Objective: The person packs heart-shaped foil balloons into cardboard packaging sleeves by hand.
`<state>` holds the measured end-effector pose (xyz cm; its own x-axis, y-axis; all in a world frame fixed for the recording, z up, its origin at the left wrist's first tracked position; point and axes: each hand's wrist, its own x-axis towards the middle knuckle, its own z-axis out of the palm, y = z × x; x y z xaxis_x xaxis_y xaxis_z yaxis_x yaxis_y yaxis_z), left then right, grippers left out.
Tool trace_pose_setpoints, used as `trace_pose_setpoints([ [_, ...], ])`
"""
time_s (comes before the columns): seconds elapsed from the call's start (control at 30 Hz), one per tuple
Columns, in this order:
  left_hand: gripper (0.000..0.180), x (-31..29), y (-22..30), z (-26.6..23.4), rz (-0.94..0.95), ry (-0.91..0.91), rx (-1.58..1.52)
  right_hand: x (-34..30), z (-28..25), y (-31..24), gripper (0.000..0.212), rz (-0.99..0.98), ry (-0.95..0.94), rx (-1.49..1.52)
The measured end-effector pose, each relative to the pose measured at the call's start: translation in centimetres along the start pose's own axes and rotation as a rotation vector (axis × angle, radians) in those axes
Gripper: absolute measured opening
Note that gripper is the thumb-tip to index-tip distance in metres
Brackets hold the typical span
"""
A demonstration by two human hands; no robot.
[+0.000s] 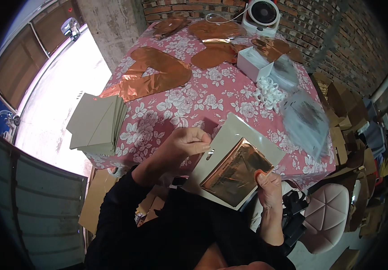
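Note:
My right hand (269, 185) grips a pale cardboard card (231, 127) by its right side. Its thumb, with an orange cover on the tip, presses a folded copper foil balloon (236, 173) flat against the card. The card is tilted over the table's near edge, and a small slot is cut in its left side. Beside that slot, my left hand (189, 141) has its fingers pinched together. Whatever they may hold is too small to make out.
A stack of grey-beige cards (96, 121) stands at the table's left corner. Flat copper foil balloons (158, 72) lie across the far side. To the right are a white box (253, 65), curled white ribbon (269, 93) and clear plastic bags (305, 121). A white fan (263, 15) stands behind.

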<state>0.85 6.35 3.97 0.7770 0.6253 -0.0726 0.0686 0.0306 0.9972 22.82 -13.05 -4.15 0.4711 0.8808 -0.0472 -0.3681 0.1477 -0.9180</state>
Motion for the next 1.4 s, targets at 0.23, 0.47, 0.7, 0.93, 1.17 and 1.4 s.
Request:
trace_pose_setpoints([
  [0.23,0.011,-0.1,0.1,-0.4,-0.076,-0.014,0.223,-0.1,0.1,-1.0,0.02,-0.03,-0.034,-0.004],
  [0.47,0.012,0.1,0.5,-0.3,0.011,-0.112,0.181,0.1,-0.4,-0.3,0.018,-0.023,0.001,-0.003],
  [0.7,0.008,0.3,-0.5,-0.6,-0.043,-0.136,0.069,0.0,-0.5,0.1,0.017,-0.002,0.019,0.004],
  [0.93,0.007,0.5,0.8,0.1,-0.093,-0.039,0.003,0.2,-0.6,0.1,0.018,-0.018,0.01,0.001],
  [1.17,0.014,0.3,-0.3,0.8,0.073,0.111,0.359,-0.1,0.1,-0.1,0.022,-0.051,0.018,-0.021],
  [1.4,0.015,-0.3,0.5,1.8,-0.058,0.187,0.349,-0.4,-0.7,0.0,0.027,0.002,0.002,-0.059],
])
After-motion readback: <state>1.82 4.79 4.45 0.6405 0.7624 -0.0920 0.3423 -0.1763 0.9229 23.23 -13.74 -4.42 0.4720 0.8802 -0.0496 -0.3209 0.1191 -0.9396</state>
